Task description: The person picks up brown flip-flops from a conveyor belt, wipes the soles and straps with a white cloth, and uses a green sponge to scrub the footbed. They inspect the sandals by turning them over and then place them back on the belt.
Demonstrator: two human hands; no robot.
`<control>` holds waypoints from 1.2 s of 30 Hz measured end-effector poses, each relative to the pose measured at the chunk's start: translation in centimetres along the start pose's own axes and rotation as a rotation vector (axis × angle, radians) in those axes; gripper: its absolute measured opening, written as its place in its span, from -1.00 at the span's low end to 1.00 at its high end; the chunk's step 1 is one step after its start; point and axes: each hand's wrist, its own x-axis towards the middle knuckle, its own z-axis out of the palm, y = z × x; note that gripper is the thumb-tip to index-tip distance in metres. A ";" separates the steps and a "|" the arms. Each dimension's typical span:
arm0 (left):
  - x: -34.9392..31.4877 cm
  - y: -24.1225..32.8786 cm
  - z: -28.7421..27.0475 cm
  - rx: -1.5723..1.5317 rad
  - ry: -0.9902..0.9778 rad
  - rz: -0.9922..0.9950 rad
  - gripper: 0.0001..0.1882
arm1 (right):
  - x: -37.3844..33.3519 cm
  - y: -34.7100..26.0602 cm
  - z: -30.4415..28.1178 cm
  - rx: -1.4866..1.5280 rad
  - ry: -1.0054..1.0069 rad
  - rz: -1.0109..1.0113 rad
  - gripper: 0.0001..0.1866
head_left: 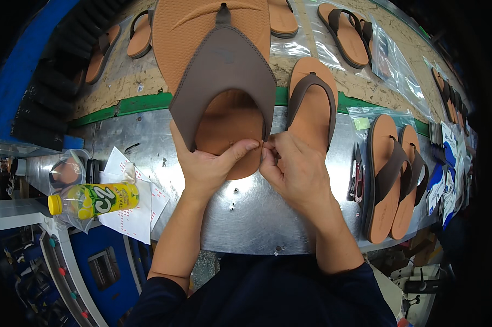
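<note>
A flip-flop (216, 117) with a tan footbed and a wide dark brown strap is held up close, toe end away from me. My left hand (199, 171) grips it at the heel, thumb lying on the footbed and fingers underneath. Closed in a pinch, my right hand (300, 171) meets the strap's lower right end at the sole's edge. What its fingertips hold is hidden. Just beyond that hand lies another tan flip-flop (314, 106) with a brown strap, its heel partly covered by the hand.
On the metal table (246, 218), a pair of flip-flops (384, 207) lies at right beside small snips (357, 177). At left, a yellow-capped drink bottle (107, 200) rests over papers (148, 212). A green strip (131, 105) edges the worn surface behind, where more sandals (350, 41) and clear bags lie.
</note>
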 end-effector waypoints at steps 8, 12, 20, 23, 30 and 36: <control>0.3 0.7 0.1 -0.146 -0.051 -0.075 -0.22 | 0.1 0.3 -0.1 0.059 0.014 -0.001 -0.86; 0.3 1.1 0.2 -0.248 -0.072 -0.108 -0.38 | 0.1 0.2 -0.3 0.174 -0.047 0.099 -0.86; 0.4 0.1 -0.4 -0.452 -0.091 -0.106 -0.43 | 0.0 0.4 0.0 0.568 -0.074 0.362 -0.94; 0.1 -0.6 -0.8 -0.637 -0.169 -0.184 -0.32 | -0.1 0.5 0.7 0.531 -0.021 0.378 -0.93; 0.6 -1.4 -0.7 -0.984 -0.244 -0.206 -0.01 | 0.1 3.0 -1.2 -0.151 0.033 0.342 -0.78; 0.6 -1.6 -1.3 -1.163 -0.377 -0.207 -0.10 | 1.2 2.8 -3.1 -0.387 0.301 0.453 -0.63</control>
